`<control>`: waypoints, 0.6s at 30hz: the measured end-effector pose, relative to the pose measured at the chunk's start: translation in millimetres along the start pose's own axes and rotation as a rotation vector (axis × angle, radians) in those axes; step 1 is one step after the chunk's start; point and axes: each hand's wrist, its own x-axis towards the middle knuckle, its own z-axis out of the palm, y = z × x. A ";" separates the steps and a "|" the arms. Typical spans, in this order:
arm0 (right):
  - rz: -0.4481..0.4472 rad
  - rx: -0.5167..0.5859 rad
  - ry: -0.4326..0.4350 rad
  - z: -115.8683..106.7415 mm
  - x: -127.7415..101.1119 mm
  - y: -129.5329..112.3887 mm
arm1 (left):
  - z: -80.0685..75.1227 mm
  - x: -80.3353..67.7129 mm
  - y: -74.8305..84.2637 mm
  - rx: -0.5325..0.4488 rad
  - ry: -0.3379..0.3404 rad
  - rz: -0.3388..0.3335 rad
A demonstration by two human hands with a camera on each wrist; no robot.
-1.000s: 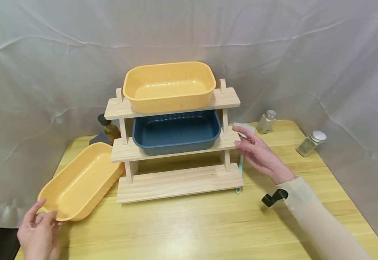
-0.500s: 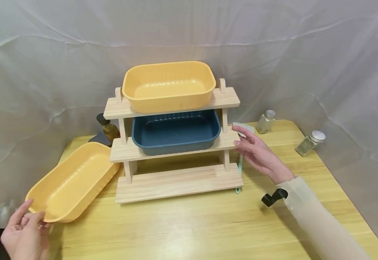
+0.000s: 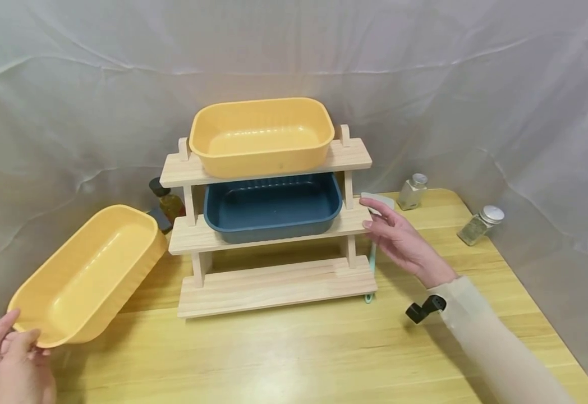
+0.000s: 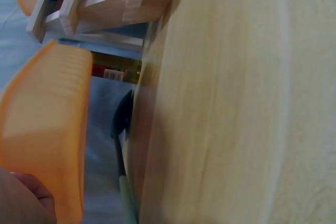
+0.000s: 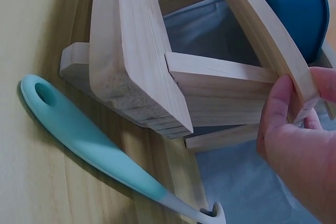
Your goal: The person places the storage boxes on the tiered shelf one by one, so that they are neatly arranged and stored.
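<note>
My left hand [image 3: 13, 359] pinches the near end of a yellow plastic bin [image 3: 89, 275] at its rim. The bin is tilted and held over the left side of the table, clear of the wood in the left wrist view. My right hand [image 3: 407, 241] grips the right end of the middle board of a three-tier wooden shelf [image 3: 274, 286], thumb and fingers on either side of the board [image 5: 294, 77]. A second yellow bin [image 3: 263, 163] sits on the top tier. On the middle tier stands a dark blue bin [image 3: 274, 216]. The bottom tier is bare.
Behind the shelf's left side stands a bottle with a black cap [image 3: 165, 199]. In the left wrist view a dark ladle-like utensil [image 4: 123, 114] lies at the table edge. A turquoise-handled utensil [image 5: 89, 135] lies right of the shelf. Two glass shakers [image 3: 412, 192] are farther right.
My left hand has moved left with the yellow bin, and the bin's far end has come away from the shelf's side. My right hand stays on the middle board.
</note>
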 end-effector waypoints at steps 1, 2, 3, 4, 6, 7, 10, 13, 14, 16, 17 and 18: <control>0.004 0.002 0.002 0.2 0.0 -0.3 | 0.3 0.3 -0.2 -0.008 -0.011 0.012; 0.006 0.002 0.002 0.4 -0.1 -0.6 | 0.7 0.8 -0.5 -0.019 -0.021 0.019; 0.005 0.002 0.001 0.0 -0.1 -0.7 | 1.4 1.4 -0.1 -0.023 -0.020 0.013; 0.003 0.003 -0.001 0.0 0.1 -0.7 | 1.8 2.2 0.8 -0.027 -0.015 0.004; -0.003 0.006 -0.003 0.1 0.5 -0.8 | 2.2 4.9 3.2 -0.017 -0.003 -0.022; -0.007 0.008 -0.004 -0.1 0.7 -0.7 | 1.7 7.0 5.1 -0.015 0.000 -0.045; -0.014 0.007 -0.008 0.1 1.1 -0.6 | -1.5 14.4 11.6 -0.020 -0.027 -0.123; -0.012 0.003 -0.015 0.0 1.5 -0.3 | -7.5 22.3 17.8 -0.041 -0.120 -0.185; -0.010 0.001 -0.015 0.1 1.5 -0.2 | -9.7 24.7 19.7 -0.047 -0.153 -0.203; -0.006 0.003 -0.012 0.0 1.6 0.0 | -14.3 29.3 23.4 -0.044 -0.226 -0.234; -0.005 0.005 -0.009 0.0 1.5 0.0 | -16.4 31.4 25.2 -0.037 -0.263 -0.255; -0.004 0.009 -0.006 -0.1 1.4 0.0 | -18.1 32.9 26.8 -0.025 -0.300 -0.276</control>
